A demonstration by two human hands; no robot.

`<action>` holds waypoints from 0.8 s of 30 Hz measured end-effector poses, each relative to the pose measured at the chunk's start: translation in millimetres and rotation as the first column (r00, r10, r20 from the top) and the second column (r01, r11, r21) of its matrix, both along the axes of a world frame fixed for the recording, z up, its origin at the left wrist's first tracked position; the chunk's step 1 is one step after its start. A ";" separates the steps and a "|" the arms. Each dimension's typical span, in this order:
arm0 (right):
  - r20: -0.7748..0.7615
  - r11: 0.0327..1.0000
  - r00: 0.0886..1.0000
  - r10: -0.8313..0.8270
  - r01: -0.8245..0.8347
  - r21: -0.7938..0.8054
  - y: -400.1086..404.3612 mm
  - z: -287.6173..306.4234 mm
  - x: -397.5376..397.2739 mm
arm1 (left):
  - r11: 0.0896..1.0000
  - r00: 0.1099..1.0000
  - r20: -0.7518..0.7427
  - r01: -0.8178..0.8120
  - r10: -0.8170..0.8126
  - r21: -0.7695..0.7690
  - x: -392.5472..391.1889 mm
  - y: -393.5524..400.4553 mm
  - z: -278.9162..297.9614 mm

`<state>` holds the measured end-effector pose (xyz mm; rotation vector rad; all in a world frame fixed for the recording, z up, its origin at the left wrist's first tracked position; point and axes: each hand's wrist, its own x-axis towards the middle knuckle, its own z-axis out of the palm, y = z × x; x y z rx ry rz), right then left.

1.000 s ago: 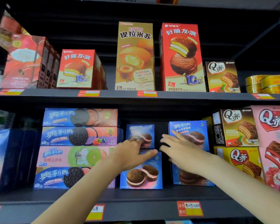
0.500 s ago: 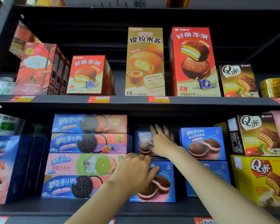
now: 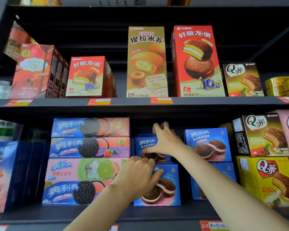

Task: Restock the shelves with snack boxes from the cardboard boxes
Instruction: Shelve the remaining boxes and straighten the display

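Note:
Two blue cream-cake snack boxes stand stacked in the middle of the lower shelf [image 3: 157, 212]. My right hand [image 3: 165, 140] grips the upper blue box [image 3: 144, 143], fingers hooked over its top and thumb across its front. That box sits further back than the lower blue box [image 3: 167, 189]. My left hand [image 3: 138, 174] holds the lower box at its top front edge, fingers curled there and thumb lying on its face. Both forearms reach in from below.
A stack of flat Oreo boxes [image 3: 88, 147] stands just left of my hands. To the right, across a dark gap, is another pair of blue boxes [image 3: 208, 144]. Brown and yellow Q boxes [image 3: 264, 135] fill the right end. The upper shelf [image 3: 132, 101] carries tall red and gold boxes.
My right hand left the right-hand blue stack, moved left to the upper middle box, and hooked its fingers over the top. My left hand's fingers curled at the lower box's top edge.

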<state>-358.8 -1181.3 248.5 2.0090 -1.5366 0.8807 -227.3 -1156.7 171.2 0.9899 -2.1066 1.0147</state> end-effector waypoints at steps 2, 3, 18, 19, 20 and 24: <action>-0.043 0.999 0.999 -0.017 0.019 0.042 4.8 6.4 -1.8 | 1.000 1.000 -0.009 -0.008 0.009 0.004 -0.5 0.5 -0.8; -0.051 0.997 0.998 -0.026 0.030 0.071 6.3 9.0 -3.9 | 1.000 1.000 -0.014 -0.005 0.005 -0.001 -0.4 0.8 -1.9; 0.301 0.995 0.948 0.101 -0.101 -0.016 17.3 17.6 -10.1 | 0.992 0.997 -0.019 -0.072 0.070 -0.103 -0.9 1.0 -8.8; 0.360 0.990 0.923 0.138 -0.126 -0.057 19.8 19.5 -10.2 | 0.991 0.998 -0.034 -0.057 0.053 -0.124 -0.2 -1.8 -12.0; 0.421 0.983 0.888 0.184 -0.160 -0.091 22.1 21.2 -10.4 | 0.988 0.998 -0.052 -0.037 0.030 -0.150 0.2 -3.8 -14.2; 0.629 0.932 0.695 0.347 -0.333 -0.145 32.4 21.5 -8.4 | 0.939 0.990 -0.130 0.005 -0.053 -0.345 2.4 4.6 -19.8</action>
